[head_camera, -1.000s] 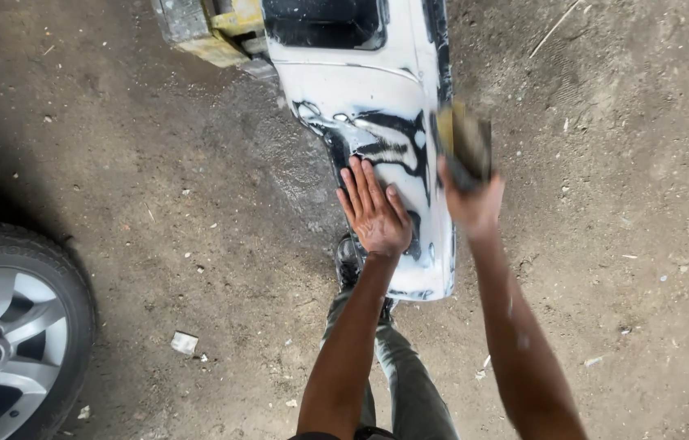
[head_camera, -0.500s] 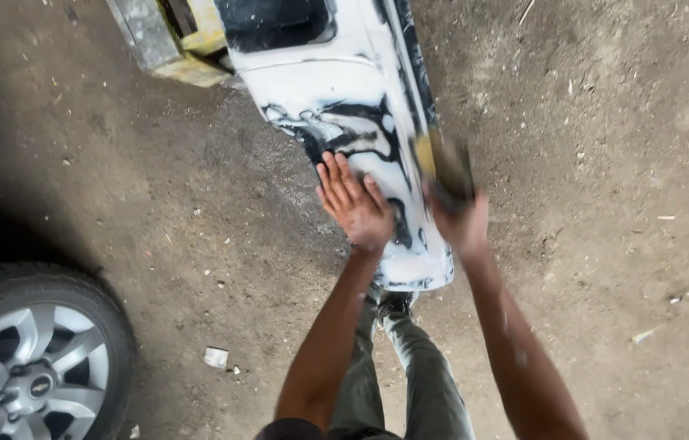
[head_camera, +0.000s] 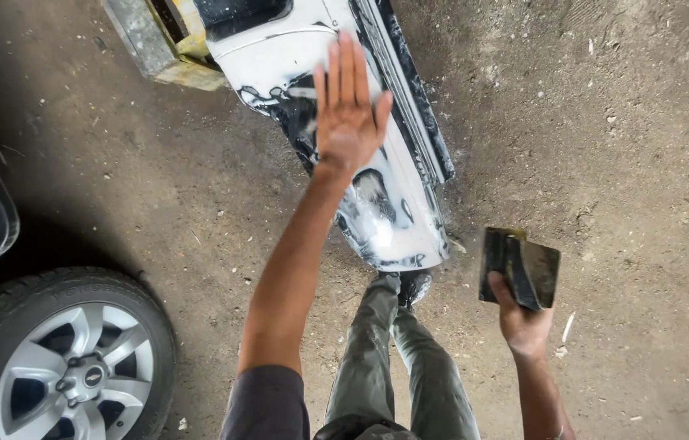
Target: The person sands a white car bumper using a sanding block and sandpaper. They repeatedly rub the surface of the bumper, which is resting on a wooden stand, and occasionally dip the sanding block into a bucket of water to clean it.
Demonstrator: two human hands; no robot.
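The left hand point(head_camera: 347, 114) lies flat and open, fingers spread, palm down on the white car body panel point(head_camera: 377, 204). The panel rests on the dirt ground point(head_camera: 605, 147), running from the far centre towards the person's feet, its surface wet and streaked with dark patches. A black trim strip point(head_camera: 413, 98) runs along its right edge. The right hand point(head_camera: 519, 314) is held off to the right of the panel, clear of it, fingers closed around a folded dark sheet of sandpaper point(head_camera: 519, 265). At the far left end of the panel sits a yellowish block point(head_camera: 157, 45). A car wheel point(head_camera: 59, 358) with a silver alloy rim stands at near left. The person's shoe point(head_camera: 409, 285) is just beside the panel's near end.
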